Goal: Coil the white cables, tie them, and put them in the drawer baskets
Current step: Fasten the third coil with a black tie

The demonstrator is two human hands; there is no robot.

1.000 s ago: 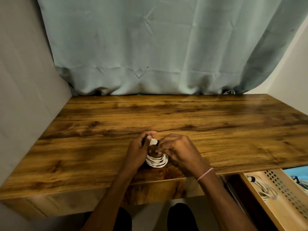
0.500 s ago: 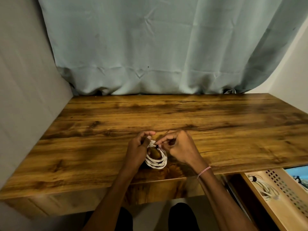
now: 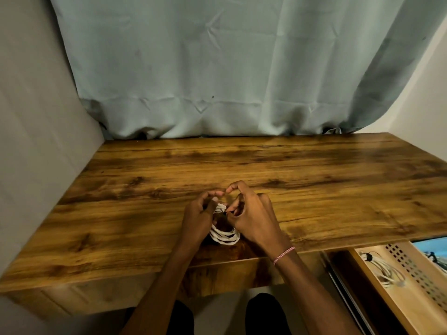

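At the front edge of the desk (image 3: 145, 213), near its middle, the coil of white cable (image 3: 225, 236) sits between both hands. The left hand (image 3: 197, 221) has its fingers curled round the coil's left side and grips it. The right hand (image 3: 254, 220) pinches at the top of the coil with thumb and fingers, the index finger arched above. A dark spot shows at that pinch point; whether it is the tie cannot be confirmed. The bunched top of the coil lies directly at the fingertips, and its lower arc runs left to right below them, toward the person. The open drawer basket (image 3: 411, 308), already holding a tied cable (image 3: 387, 274), lies low to the right, so the right hand is judged nearer for placement.
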